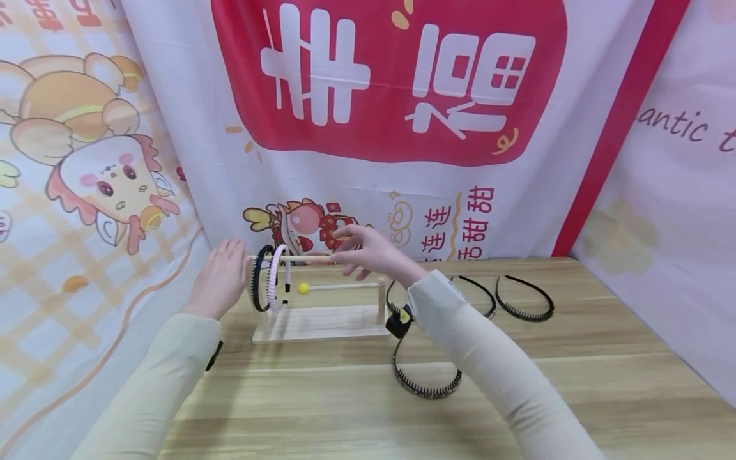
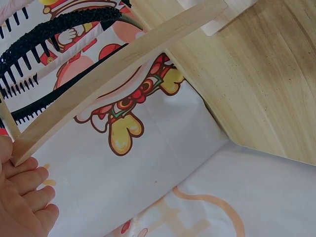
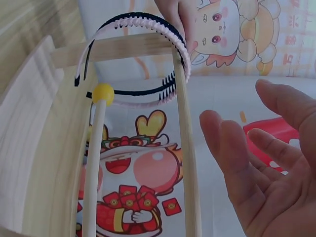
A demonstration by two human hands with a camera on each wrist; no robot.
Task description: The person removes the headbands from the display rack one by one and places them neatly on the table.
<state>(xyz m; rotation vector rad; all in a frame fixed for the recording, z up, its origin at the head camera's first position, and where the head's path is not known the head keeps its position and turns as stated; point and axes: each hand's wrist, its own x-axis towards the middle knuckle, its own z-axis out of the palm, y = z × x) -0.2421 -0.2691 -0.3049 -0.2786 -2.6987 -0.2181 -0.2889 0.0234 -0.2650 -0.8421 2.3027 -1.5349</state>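
Observation:
A wooden rack (image 1: 322, 324) stands on the table with an upper rod (image 1: 310, 259) and a lower rod ending in a yellow ball (image 1: 303, 289). A black toothed headband (image 1: 257, 281) and a braided pink headband (image 1: 273, 281) hang over the upper rod near its left end. My left hand (image 1: 221, 278) holds the top of the rack's left post (image 2: 94, 84) between thumb and fingers. Beside the upper rod's right part hovers my right hand (image 1: 374, 251). Its fingers (image 3: 232, 148) are spread apart with nothing between them, clear of the rod in the right wrist view.
Several black headbands lie on the table to the right: a toothed one (image 1: 428, 391) in front, one (image 1: 524, 314) farther right, another (image 1: 489, 297) partly behind my right arm. A black ornament with a yellow centre (image 1: 399, 321) sits beside the rack. Printed cloth (image 1: 402, 179) hangs behind.

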